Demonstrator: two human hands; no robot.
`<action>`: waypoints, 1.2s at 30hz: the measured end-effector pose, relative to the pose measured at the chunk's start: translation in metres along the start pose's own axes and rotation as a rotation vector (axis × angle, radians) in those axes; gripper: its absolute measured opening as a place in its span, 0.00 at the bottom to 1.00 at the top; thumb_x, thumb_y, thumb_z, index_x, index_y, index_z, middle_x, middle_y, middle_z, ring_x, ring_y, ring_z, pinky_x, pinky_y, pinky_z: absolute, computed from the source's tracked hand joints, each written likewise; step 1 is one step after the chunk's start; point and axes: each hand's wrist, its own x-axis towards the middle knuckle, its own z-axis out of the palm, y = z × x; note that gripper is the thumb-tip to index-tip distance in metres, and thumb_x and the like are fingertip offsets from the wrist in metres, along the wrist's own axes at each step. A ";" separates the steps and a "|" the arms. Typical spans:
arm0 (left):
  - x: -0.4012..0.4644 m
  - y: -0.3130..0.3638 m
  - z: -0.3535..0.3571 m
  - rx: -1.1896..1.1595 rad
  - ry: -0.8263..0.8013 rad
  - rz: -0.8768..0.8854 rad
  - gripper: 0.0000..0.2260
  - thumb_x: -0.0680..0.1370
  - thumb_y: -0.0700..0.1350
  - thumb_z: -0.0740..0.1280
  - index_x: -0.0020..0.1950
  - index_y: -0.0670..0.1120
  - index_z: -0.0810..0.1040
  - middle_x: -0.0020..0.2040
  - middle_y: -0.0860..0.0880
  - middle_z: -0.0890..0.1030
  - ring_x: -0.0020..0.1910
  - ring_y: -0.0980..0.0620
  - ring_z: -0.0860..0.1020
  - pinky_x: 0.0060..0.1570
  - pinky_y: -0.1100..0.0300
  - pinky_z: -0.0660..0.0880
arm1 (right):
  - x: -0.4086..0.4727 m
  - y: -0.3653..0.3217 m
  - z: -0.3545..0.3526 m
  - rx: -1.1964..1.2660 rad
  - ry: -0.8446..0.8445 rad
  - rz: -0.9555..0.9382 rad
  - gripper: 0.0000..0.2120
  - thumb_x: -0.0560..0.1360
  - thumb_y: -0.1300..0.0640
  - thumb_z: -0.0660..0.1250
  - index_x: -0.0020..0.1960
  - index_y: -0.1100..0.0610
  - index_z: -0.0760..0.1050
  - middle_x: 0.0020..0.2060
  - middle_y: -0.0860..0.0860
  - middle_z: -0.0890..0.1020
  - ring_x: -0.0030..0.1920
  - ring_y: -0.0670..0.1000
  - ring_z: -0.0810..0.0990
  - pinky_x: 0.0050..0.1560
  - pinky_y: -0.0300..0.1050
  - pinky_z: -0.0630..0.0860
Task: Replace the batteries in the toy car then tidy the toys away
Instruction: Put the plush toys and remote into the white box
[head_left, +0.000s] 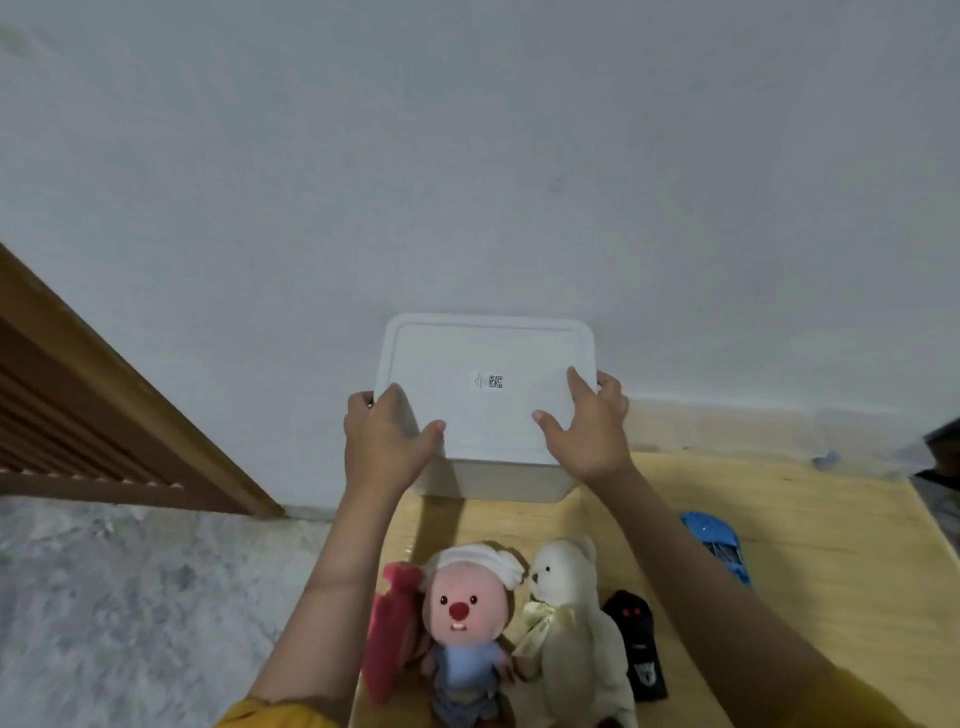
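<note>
A white lidded storage box (485, 358) stands at the far edge of the wooden table (810, 561), against the wall. My left hand (382, 441) grips its left side, thumb lying on the lid. My right hand (592, 426) grips the right side, thumb also on the lid. A blue toy car (719, 545) lies on the table to the right. A black remote control (639, 644) lies beside a cream teddy bear (566, 639). A pink-faced plush doll (462, 623) and a red plush (389, 629) stand near the front.
A grey wall fills the upper view. A brown slatted wooden frame (104, 415) runs down the left. Grey speckled floor (130, 597) lies left of the table. A dark object (943, 467) shows at the right edge.
</note>
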 end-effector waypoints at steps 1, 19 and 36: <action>-0.002 0.002 -0.001 0.004 0.012 0.003 0.22 0.71 0.50 0.73 0.59 0.42 0.73 0.63 0.42 0.67 0.63 0.41 0.68 0.50 0.55 0.69 | -0.001 -0.001 -0.002 0.000 0.009 -0.005 0.33 0.75 0.49 0.66 0.74 0.58 0.56 0.71 0.63 0.55 0.69 0.63 0.54 0.68 0.53 0.60; -0.123 0.144 0.063 0.193 -0.082 0.122 0.36 0.68 0.62 0.72 0.72 0.57 0.62 0.59 0.42 0.65 0.58 0.41 0.68 0.45 0.55 0.68 | -0.063 0.123 -0.141 0.001 0.100 0.062 0.45 0.67 0.39 0.71 0.75 0.45 0.49 0.71 0.57 0.50 0.71 0.59 0.48 0.70 0.56 0.59; -0.297 0.229 0.302 0.410 -0.659 0.059 0.48 0.65 0.66 0.72 0.76 0.57 0.47 0.68 0.38 0.57 0.65 0.38 0.66 0.58 0.49 0.72 | -0.141 0.406 -0.228 -0.174 -0.178 0.537 0.61 0.56 0.37 0.78 0.75 0.42 0.40 0.70 0.60 0.46 0.70 0.65 0.51 0.69 0.61 0.57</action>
